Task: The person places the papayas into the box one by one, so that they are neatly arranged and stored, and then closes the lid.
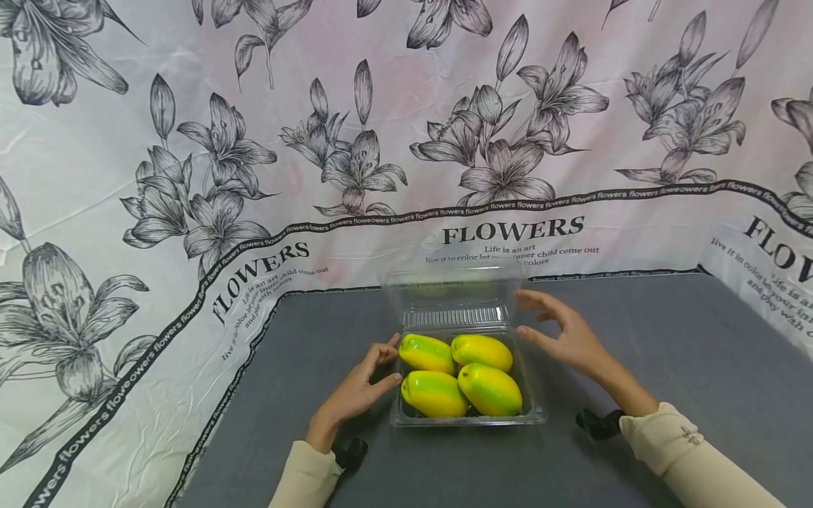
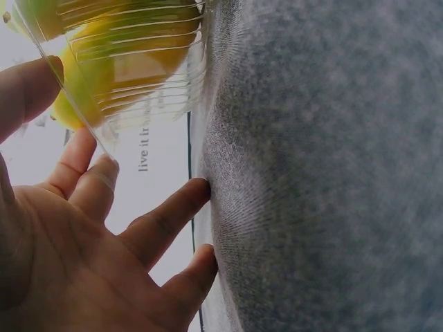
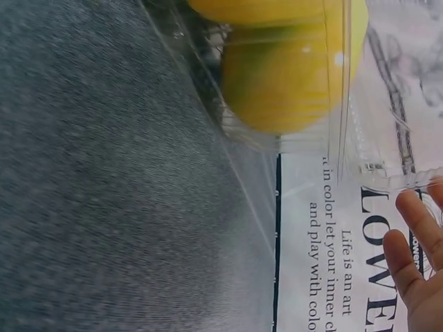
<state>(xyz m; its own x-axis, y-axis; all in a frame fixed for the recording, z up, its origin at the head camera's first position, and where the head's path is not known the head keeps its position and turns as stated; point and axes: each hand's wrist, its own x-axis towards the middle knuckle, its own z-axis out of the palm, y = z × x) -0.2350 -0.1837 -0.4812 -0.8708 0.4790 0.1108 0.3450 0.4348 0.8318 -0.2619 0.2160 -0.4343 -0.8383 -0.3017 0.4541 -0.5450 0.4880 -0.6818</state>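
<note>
A clear plastic clamshell box [image 1: 466,421] sits on the grey table, its see-through lid [image 1: 452,317] raised at the back. Inside lie yellow-green mangoes in two rows: back left [image 1: 427,353], back right [image 1: 482,353], front left [image 1: 435,394] and front right [image 1: 490,389]. My left hand [image 1: 358,388] is at the box's left side with fingers spread; in the left wrist view, its thumb and two fingertips meet the clear edge. On the other side, my right hand [image 1: 565,337] has its fingers extended by the lid's right edge. Whether they touch it I cannot tell.
Grey cloth covers the table [image 1: 660,331]. Behind it hangs a white curtain [image 1: 375,254] printed with flowers and lettering, which also runs along the left and right sides. Dark straps with small devices circle both wrists.
</note>
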